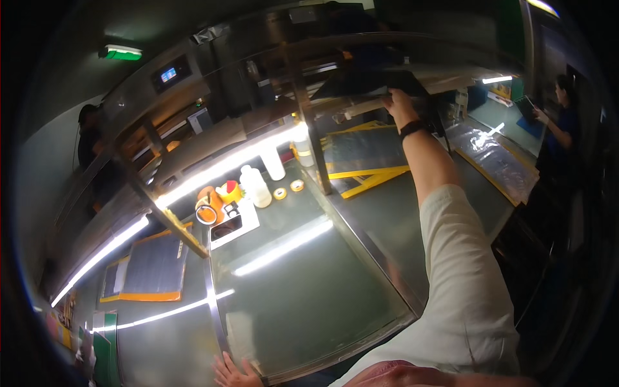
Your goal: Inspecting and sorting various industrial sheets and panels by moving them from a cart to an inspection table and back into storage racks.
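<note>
My right arm reaches up and far to the right. My right hand [401, 108], with a dark wristband, is closed at the near edge of a dark flat panel [367, 84] on the upper shelf; its fingertips are partly hidden. Down at the front edge of the glass-topped table [303, 303], my left hand [236, 373] rests with fingers spread and nothing in it. Below the right hand lie dark sheets with yellow borders [364, 151], overlapping on the table.
A white bottle [256, 187], an orange tape roll [206, 213] and small tape rolls [280, 193] stand under a bright tube light [232, 164]. Metal posts [313, 148] hold the shelf. Yellow-edged sheets [155, 267] lie left. One person [560, 126] works at right, another [90, 138] stands at left.
</note>
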Demonstrator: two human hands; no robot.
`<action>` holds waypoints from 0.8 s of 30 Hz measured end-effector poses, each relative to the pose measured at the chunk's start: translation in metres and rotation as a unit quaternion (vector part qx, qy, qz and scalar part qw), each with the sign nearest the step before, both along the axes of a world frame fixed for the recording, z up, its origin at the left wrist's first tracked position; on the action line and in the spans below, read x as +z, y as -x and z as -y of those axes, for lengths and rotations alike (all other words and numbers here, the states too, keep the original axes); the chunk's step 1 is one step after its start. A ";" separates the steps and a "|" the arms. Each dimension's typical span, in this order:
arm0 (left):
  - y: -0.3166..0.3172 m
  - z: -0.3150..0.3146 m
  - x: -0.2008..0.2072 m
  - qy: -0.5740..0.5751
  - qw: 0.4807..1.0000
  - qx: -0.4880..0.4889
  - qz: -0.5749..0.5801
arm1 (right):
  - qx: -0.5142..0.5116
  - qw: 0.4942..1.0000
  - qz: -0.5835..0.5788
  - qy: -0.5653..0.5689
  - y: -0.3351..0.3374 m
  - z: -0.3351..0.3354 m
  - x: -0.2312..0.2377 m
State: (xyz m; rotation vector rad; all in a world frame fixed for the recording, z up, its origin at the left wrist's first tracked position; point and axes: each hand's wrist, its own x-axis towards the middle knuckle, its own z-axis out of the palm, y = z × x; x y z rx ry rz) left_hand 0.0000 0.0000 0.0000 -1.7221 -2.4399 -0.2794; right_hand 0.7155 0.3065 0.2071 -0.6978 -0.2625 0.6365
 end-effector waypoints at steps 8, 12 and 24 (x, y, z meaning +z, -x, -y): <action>-0.025 0.011 0.020 0.014 0.998 -0.041 -0.037 | -0.029 0.986 -0.035 -0.161 -0.024 0.180 -0.010; -0.014 0.008 0.010 -0.021 0.993 -0.088 -0.081 | 0.020 0.982 -0.013 -0.189 -0.035 0.341 -0.088; 0.003 -0.011 -0.037 -0.133 0.967 -0.172 -0.130 | -0.078 0.987 -0.060 0.128 0.043 0.536 -0.244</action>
